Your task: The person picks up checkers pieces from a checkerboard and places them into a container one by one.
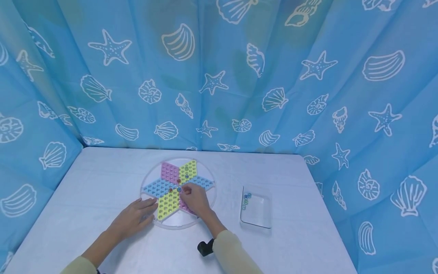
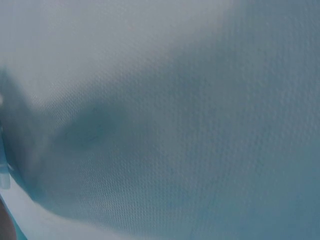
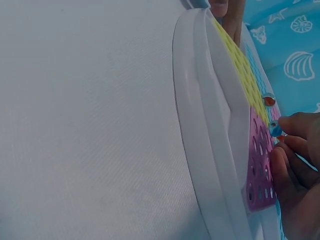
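Observation:
A round Chinese checkers board with a pink, yellow and blue star of holes lies on the table. My right hand reaches over its near pink point, fingers curled at the centre. There its fingertips pinch a blue marble, low at the board's surface. One reddish marble sits just left of it, and another reddish marble just beyond. My left hand rests at the board's near-left rim, fingers loosely extended and holding nothing. The left wrist view shows only blurred white and blue cloth.
A clear rectangular container stands right of the board, several marbles along its left side. Two more marbles, one blue and one green, sit in the far yellow point. A blue shell-patterned curtain hangs behind the white-covered table.

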Available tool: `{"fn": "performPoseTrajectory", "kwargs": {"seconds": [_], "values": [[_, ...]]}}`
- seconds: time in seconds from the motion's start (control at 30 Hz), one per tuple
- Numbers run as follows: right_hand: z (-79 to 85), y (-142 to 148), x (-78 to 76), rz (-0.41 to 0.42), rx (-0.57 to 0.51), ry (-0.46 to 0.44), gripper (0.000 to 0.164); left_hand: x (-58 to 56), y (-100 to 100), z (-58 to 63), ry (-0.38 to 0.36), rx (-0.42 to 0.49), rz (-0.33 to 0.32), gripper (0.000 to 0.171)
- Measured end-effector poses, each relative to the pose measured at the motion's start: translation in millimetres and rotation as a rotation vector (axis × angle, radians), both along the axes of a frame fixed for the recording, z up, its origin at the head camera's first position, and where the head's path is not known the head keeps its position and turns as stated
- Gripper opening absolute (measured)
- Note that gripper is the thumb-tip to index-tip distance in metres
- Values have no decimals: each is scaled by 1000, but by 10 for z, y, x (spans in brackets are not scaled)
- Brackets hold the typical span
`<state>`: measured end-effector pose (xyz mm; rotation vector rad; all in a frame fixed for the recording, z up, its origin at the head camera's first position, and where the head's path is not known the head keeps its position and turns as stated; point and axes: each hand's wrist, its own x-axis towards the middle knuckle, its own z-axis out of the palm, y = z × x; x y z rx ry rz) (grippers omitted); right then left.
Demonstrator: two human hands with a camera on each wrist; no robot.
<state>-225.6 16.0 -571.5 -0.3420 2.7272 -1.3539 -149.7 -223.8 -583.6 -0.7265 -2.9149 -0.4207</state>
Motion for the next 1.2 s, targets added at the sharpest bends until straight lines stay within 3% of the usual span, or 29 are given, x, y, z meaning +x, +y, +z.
{"fn": "performPoseTrajectory", "kwargs": {"seconds": [0.43,0.8,1.2], "values": [[-31,-84,-83,-20,106,90,21,8,-7,-23,4,3,1,40],[-14,-115,-94,-38,190,110,19,3,12,-8,13,10,4,39],[5,-106,-100,-49,134,29,17,-6,2,-21,13,-4,7,39]]}}
